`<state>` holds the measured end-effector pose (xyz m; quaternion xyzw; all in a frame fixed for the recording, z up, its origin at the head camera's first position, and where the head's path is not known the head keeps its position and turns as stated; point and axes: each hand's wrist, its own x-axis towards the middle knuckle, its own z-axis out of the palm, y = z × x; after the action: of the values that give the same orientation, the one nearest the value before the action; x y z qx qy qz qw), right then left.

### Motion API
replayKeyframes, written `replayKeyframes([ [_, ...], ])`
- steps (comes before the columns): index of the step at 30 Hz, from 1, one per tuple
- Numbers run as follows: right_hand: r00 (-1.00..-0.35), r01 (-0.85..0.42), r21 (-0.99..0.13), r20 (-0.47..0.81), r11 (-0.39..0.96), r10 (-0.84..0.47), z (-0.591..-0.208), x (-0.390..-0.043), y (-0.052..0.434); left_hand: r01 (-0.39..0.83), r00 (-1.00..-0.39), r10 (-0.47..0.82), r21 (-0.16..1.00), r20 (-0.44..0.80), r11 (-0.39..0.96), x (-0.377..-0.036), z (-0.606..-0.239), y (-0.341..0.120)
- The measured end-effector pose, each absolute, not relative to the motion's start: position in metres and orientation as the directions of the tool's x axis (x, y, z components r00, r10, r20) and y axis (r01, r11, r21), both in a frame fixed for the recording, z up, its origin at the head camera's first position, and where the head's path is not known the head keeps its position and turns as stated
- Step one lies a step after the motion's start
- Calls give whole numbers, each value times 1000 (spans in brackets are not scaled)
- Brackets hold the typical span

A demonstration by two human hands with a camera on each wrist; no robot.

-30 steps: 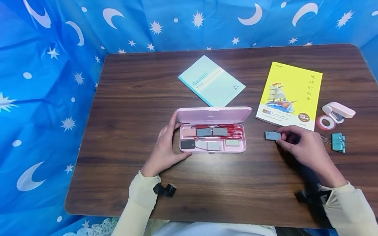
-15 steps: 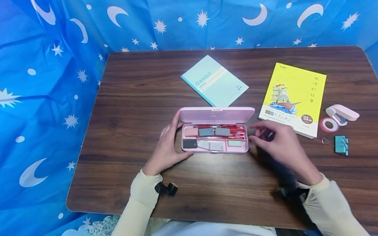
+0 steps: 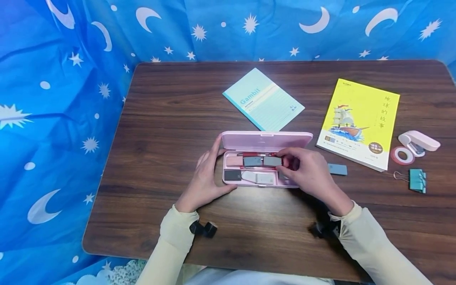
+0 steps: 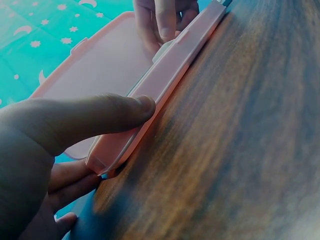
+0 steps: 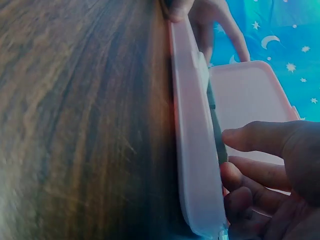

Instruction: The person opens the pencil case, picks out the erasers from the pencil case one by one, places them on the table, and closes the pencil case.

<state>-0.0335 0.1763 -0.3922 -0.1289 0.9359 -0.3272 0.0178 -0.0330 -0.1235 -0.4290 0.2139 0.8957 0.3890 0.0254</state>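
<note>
Brace the pencil case (image 3: 265,141): left hand (image 3: 202,181) grips its left end; right hand (image 3: 313,172) pinches the far row's right gray block (image 3: 272,161); keep pressure even

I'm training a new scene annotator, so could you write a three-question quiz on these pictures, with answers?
1. True or false: the left hand is clear of the pink pencil case.

2. Which thing does the right hand touch?
A. The yellow book
B. A grey block in the case
C. The stapler

3. In the head view, where does the blue block lie?

Key:
1. False; it grips the case's left end.
2. B.
3. On the table, between the right hand and the teal binder clip.
</note>
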Motion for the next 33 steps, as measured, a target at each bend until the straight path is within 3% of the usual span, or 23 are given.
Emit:
replayKeyframes([
  [7, -962, -259, -560, 81, 787, -259, -396, -33, 174, 386, -900, 412, 705, 144, 595, -33, -432, -122],
  [19, -968, -247, -651, 136, 718, -209, -379, -16, 209, 389, -901, 405, 700, 154, 600, -32, -431, -123],
  [26, -980, -199, -617, 118, 761, -160, -378, -7, 251, 392, -901, 404, 699, 159, 598, -32, -431, -125],
  [33, -986, -167, -541, 78, 824, -149, -387, -10, 260, 377, -903, 407, 708, 138, 597, -32, -431, -124],
])
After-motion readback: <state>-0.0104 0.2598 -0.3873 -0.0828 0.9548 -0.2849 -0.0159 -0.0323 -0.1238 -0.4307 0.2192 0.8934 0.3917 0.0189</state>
